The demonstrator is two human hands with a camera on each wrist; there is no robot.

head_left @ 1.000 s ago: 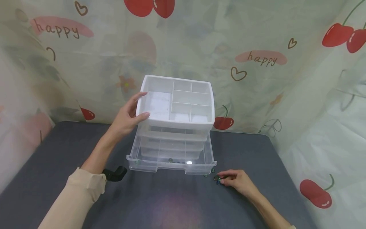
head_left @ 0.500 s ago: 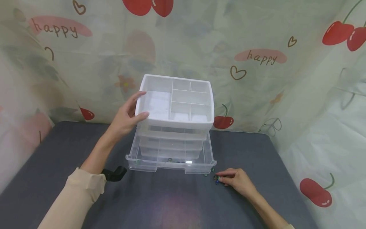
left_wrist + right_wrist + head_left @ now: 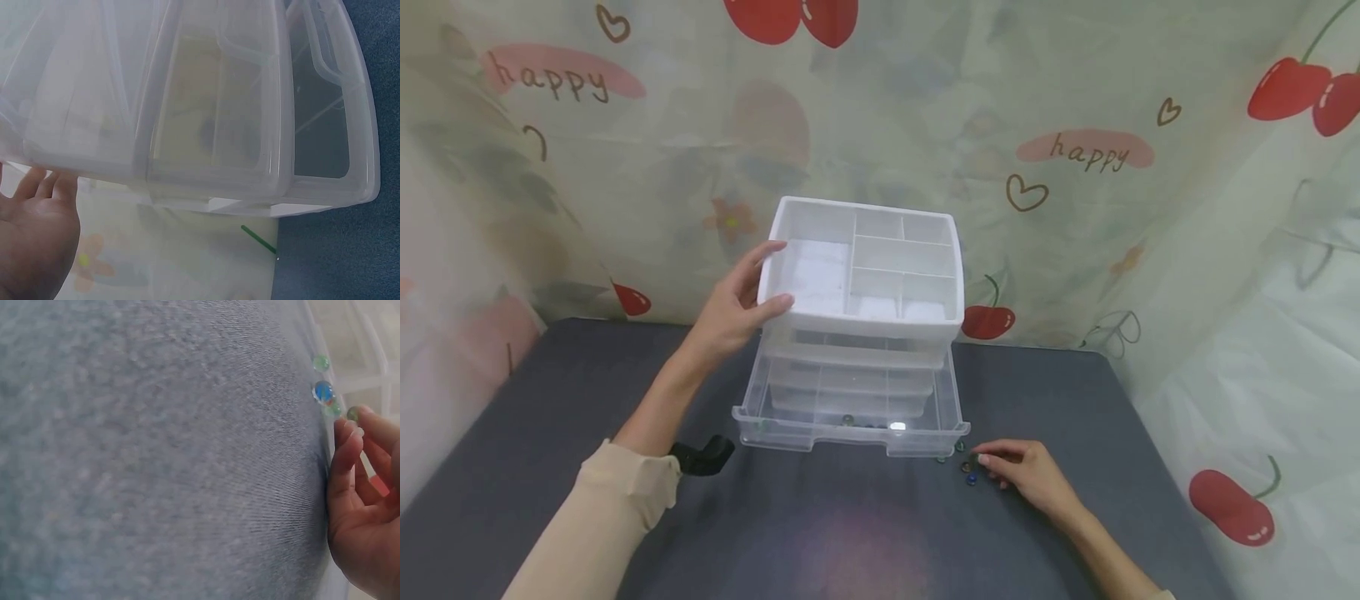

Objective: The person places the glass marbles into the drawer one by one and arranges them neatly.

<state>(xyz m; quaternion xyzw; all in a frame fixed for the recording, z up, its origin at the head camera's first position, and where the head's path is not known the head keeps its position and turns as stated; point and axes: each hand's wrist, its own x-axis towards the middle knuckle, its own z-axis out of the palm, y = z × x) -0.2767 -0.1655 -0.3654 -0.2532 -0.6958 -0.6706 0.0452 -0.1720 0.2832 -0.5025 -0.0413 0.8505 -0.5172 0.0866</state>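
The table [image 3: 820, 517] bears the box [image 3: 853, 357], whose white tray [image 3: 872, 327] on top has several compartments, none showing anything inside. Below it, a clear drawer [image 3: 848, 435] stands pulled out towards the person, its rear part under the tray. A few marbles lie in it: one marble [image 3: 847, 420] shows near the front wall, others blur together beside it, so I cannot count them.

The left hand [image 3: 730, 308] grips the tray's left side, thumb over the rim, and seems to steady the box. The right hand [image 3: 1026, 475], near the drawer's right front corner, pinches a green marble [image 3: 353, 413] between thumb and forefinger; whether it clears the table I cannot tell.

The step in hand looks like picking loose marbles off the table, probably for the drawer. The next move would call for lifting this one over the front wall and releasing it low, lest it bounce out. On the table lie a blue marble [image 3: 972, 480], an amber marble [image 3: 966, 467] and two green ones, which could roll if brushed.
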